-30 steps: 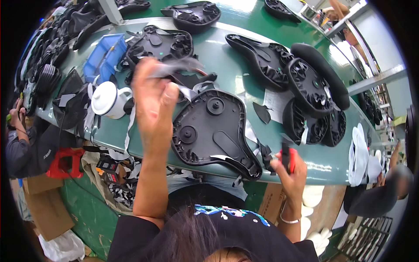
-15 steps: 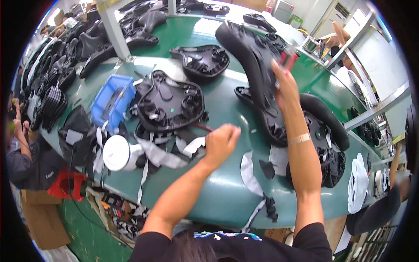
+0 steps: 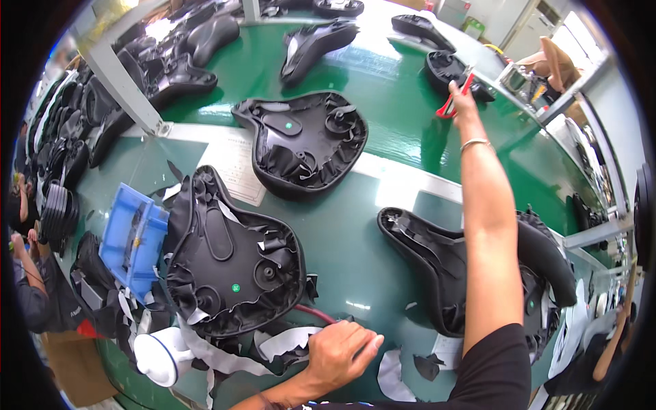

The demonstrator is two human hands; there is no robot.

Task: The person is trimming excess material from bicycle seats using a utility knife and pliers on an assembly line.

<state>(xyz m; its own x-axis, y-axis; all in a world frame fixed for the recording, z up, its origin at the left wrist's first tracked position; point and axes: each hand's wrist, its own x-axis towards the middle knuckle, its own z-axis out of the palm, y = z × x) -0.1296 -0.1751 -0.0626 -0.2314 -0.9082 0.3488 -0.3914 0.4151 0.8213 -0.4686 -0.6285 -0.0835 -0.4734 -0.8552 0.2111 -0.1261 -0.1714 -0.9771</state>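
My right hand [image 3: 465, 102] is stretched out over the far green table, closed around a red-handled hand tool [image 3: 447, 108] with a metal tip. My left hand [image 3: 342, 352] rests near the front with curled fingers; a thin red piece [image 3: 314, 313] runs up to it, and its grip is partly hidden. Beside that hand lies an upturned black bicycle saddle [image 3: 236, 256] with gathered cover edges. Another upturned saddle [image 3: 304, 143] sits farther back. Under my right forearm is a third saddle [image 3: 424, 256], partly covered. Farther off, a black saddle [image 3: 318, 49] lies tilted.
A blue plastic bin [image 3: 133, 239] and a white cup-like container [image 3: 157, 357] stand at left among cover scraps [image 3: 225, 355]. Metal posts [image 3: 126, 89] rise from the table. Saddles are heaped at far left. Other people work at both sides.
The blurred black saddle beside my right hand is gone from there; a tilted saddle now shows farther back. My right arm reaches farther away. The view has shifted, and near things appear lower.
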